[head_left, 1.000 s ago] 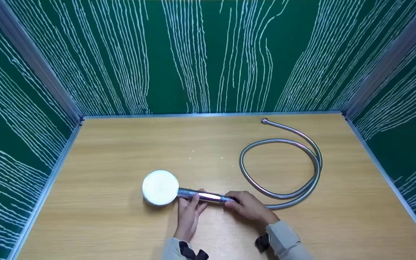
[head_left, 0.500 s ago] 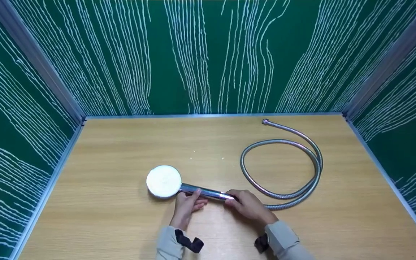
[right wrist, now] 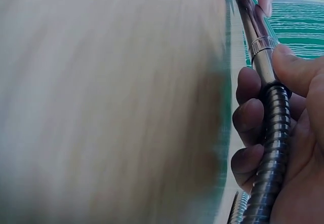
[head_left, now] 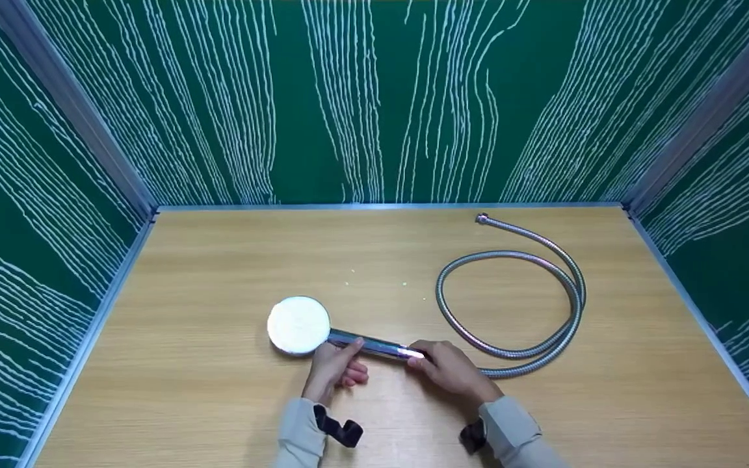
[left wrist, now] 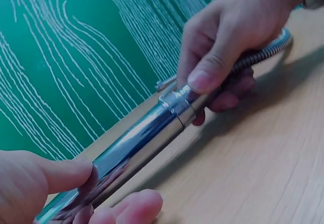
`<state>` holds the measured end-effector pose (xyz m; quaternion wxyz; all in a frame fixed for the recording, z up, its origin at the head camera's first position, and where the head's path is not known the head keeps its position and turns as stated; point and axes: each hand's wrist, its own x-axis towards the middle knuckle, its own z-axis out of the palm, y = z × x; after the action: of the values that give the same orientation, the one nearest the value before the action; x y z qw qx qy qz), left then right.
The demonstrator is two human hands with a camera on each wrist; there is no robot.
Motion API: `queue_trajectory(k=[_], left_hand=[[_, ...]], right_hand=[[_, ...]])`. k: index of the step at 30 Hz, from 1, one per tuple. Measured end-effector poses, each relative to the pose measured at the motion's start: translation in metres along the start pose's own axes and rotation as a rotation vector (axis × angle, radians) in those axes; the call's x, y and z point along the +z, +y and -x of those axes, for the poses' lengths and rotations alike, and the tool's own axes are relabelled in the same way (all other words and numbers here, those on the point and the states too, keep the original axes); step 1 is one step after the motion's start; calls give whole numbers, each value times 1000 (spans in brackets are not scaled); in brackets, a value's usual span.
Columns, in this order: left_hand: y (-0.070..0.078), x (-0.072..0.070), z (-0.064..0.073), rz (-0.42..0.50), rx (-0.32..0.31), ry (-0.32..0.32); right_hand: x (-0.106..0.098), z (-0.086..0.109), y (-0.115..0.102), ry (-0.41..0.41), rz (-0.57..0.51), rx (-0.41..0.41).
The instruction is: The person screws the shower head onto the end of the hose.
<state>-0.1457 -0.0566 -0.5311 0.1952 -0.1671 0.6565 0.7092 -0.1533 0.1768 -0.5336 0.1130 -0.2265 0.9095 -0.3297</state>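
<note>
A chrome shower head (head_left: 298, 325) with a round white face lies over the table, its handle (head_left: 374, 345) slanting down to the right. My left hand (head_left: 333, 370) pinches the handle near the round head, thumb on top and fingers curled beneath. At the handle's lower end, my right hand (head_left: 447, 369) grips the joint with the metal hose (right wrist: 276, 127). In the right wrist view its thumb presses the smooth chrome collar (right wrist: 263, 64), and its fingers curl round the ribbed hose. A seam ring (left wrist: 177, 105) shows between handle and collar in the left wrist view.
The rest of the hose (head_left: 443, 286) loops on the wooden table (head_left: 186, 364) at the right, its free end nut (head_left: 482, 218) near the back edge. Several tiny pale specks (head_left: 404, 284) lie mid-table. Green walls (head_left: 309, 130) with white lines enclose three sides.
The round head has swung away from me and slightly right, so the handle slants more. My left hand has turned, its fingers now curled under. The right hand has stayed at the joint.
</note>
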Motion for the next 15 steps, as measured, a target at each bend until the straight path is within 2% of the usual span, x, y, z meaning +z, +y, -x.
queue_trajectory(k=[10, 13, 15], left_hand=[[-2, 0, -1, -11, -26, 19], [1, 1, 1, -85, -37, 16], [4, 1, 4, -175, -33, 5]], right_hand=[[-1, 2, 1, -9, -34, 26], [-2, 2, 0, -16, -63, 32], [-2, 3, 0, -2, -60, 25]])
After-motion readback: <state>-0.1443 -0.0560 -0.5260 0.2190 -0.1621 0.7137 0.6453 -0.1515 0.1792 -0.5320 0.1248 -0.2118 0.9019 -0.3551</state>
